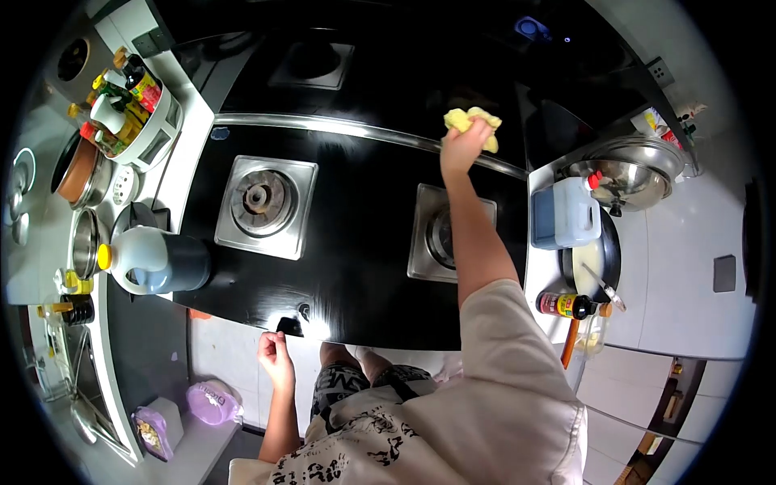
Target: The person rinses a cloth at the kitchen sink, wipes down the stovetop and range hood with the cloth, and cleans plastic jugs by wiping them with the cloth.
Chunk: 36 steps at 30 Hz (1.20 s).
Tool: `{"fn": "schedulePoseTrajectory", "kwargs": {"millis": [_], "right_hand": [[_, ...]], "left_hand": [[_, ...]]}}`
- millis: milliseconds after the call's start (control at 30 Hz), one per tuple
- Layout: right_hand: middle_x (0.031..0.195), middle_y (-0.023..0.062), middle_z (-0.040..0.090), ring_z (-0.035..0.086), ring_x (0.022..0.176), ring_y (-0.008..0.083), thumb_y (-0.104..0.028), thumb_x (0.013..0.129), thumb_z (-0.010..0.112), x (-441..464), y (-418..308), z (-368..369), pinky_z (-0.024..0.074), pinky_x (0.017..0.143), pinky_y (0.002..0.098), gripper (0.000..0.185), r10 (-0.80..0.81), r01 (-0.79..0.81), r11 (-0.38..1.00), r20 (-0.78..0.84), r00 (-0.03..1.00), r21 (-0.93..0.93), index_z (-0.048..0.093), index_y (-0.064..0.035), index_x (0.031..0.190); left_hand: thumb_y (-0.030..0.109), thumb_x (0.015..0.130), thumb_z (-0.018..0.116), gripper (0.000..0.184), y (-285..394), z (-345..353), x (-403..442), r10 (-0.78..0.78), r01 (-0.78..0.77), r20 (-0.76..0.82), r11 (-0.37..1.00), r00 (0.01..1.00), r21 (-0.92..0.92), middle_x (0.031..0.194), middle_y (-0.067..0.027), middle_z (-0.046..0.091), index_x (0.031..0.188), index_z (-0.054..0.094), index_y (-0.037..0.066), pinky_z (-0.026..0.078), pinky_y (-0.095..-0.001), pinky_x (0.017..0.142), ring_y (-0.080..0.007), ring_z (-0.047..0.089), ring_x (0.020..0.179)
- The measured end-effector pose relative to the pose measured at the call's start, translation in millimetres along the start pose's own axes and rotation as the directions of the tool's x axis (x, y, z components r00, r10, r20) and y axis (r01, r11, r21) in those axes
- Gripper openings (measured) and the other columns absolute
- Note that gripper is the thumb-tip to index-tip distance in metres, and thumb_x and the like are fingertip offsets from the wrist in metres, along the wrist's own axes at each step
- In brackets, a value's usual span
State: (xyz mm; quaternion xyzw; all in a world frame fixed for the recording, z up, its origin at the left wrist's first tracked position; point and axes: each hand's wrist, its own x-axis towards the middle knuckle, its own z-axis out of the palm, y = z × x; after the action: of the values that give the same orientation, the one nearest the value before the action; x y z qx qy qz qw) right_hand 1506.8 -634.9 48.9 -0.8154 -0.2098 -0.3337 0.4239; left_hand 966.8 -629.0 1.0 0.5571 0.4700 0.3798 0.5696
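My right hand (466, 150) is closed around a crumpled yellow cloth (458, 120). It presses the cloth near the metal strip (347, 125) at the back of the black glass stove top (364, 210), and my arm reaches over the right burner (439, 236), hiding part of it. Farther left, the left burner (259, 202) sits in its square steel plate. My left hand (276, 360) hangs by the stove's front edge with its fingers curled in, and no object shows in it. A dark patch by its fingertips is hard to make out.
Left of the stove stand a jug with a yellow cap (153, 260) and a white rack of bottles (153, 137). On the right are a red-capped jug (566, 214), a steel pot (626, 178), a pan (610, 250) and a dark sauce bottle (564, 305).
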Motion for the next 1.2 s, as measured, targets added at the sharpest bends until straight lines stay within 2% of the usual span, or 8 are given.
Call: {"fn": "schedulePoseTrajectory", "kwargs": {"millis": [300,533,667,833,900,933,1000,1200], "right_hand": [[0.11,0.0206,0.06,0.051,0.112,0.0376,-0.015,0.079,0.065,-68.0,5.6,57.7,0.0408,0.098,0.0448,0.029,0.126,0.03,0.967,0.576,0.807,-0.254,0.06,-0.0033,0.105],[0.092,0.0122,0.068,0.067,0.082,0.0302,-0.026,0.07,0.063,-174.0,-142.9,-44.3,0.0537,0.067,0.0452,0.026,-0.093,0.311,0.949,0.99,0.108,0.056,0.069,-0.0117,0.091],[0.076,0.0101,0.068,0.067,0.072,0.0298,-0.028,0.068,0.068,-285.6,-174.8,-202.2,0.0519,0.062,0.0402,0.028,-0.517,0.168,0.76,0.741,-0.429,0.628,0.069,-0.0089,0.089],[0.081,0.0044,0.062,0.06,0.076,0.0123,-0.005,0.073,0.061,-218.8,-133.9,-230.7,0.0508,0.067,0.0293,0.02,-0.259,-0.766,0.616,0.966,0.021,0.182,0.062,-0.002,0.093],[0.085,0.0044,0.061,0.062,0.077,0.0143,-0.004,0.077,0.063,-165.0,-105.1,-210.8,0.0524,0.07,0.0317,0.023,-0.1,-0.727,0.654,0.976,0.192,0.21,0.059,-0.0034,0.099],[0.082,0.0065,0.06,0.062,0.076,0.0176,-0.005,0.077,0.063,-134.3,-101.2,-200.5,0.0522,0.069,0.0327,0.024,-0.126,-0.462,0.819,0.892,0.434,0.34,0.058,-0.0061,0.1],[0.095,0.0116,0.06,0.062,0.085,0.0324,-0.014,0.077,0.066,-90.6,-82.8,-162.5,0.052,0.076,0.0412,0.027,-0.216,-0.009,0.961,0.773,0.596,0.276,0.058,-0.0106,0.103],[0.153,0.0241,0.025,0.022,0.142,0.0425,-0.046,0.091,0.052,-106.7,-21.7,-3.9,0.0216,0.115,0.0464,0.07,0.01,0.286,0.925,0.766,0.642,-0.252,0.035,-0.0074,0.147]], "left_hand": [[0.008,0.095,0.059,0.025,-1.5,-17.6,-4.4,-0.025,0.026,-0.002,0.998,1.0,0.061,0.07,0.006,0.043,0.075,0.046,0.008,0.03,-0.0203,0.058,-0.0029,0.034,0.065],[0.008,0.096,0.058,0.026,11.4,-5.1,-7.4,-0.004,0.001,0.043,0.999,0.999,0.049,0.069,0.0061,0.04,0.073,0.044,0.007,0.028,-0.0207,0.056,-0.003,0.033,0.065],[0.007,0.095,0.059,0.028,22.6,-2.6,-8.1,0.048,-0.049,0.055,0.999,0.997,0.02,0.069,0.0063,0.038,0.073,0.043,0.008,0.028,-0.0214,0.055,-0.0029,0.032,0.064],[0.006,0.094,0.059,0.026,25.0,-15.4,-16.5,0.051,-0.052,0.023,0.998,0.998,0.037,0.07,0.0065,0.038,0.073,0.044,0.008,0.028,-0.0205,0.055,-0.0026,0.032,0.064],[0.006,0.094,0.059,0.024,15.1,-19.3,-18.4,0.061,-0.062,0.031,0.997,0.998,0.038,0.069,0.0071,0.039,0.074,0.045,0.008,0.028,-0.0203,0.055,-0.0024,0.032,0.063],[0.005,0.094,0.059,0.024,15.2,-19.2,-19.9,0.04,-0.042,0.037,0.999,0.998,0.03,0.069,0.0071,0.039,0.075,0.046,0.008,0.028,-0.0203,0.055,-0.0024,0.032,0.063],[0.005,0.094,0.059,0.023,15.1,-12.8,-26.2,-0.007,0.006,0.045,1.0,0.999,0.012,0.069,0.0072,0.04,0.075,0.046,0.008,0.029,-0.0203,0.055,-0.0024,0.033,0.063],[0.005,0.094,0.059,0.024,17.8,-8.8,-39.3,0.013,-0.015,0.057,0.999,0.998,0.037,0.07,0.0062,0.042,0.074,0.046,0.008,0.03,-0.02,0.058,-0.0031,0.035,0.065]]}}
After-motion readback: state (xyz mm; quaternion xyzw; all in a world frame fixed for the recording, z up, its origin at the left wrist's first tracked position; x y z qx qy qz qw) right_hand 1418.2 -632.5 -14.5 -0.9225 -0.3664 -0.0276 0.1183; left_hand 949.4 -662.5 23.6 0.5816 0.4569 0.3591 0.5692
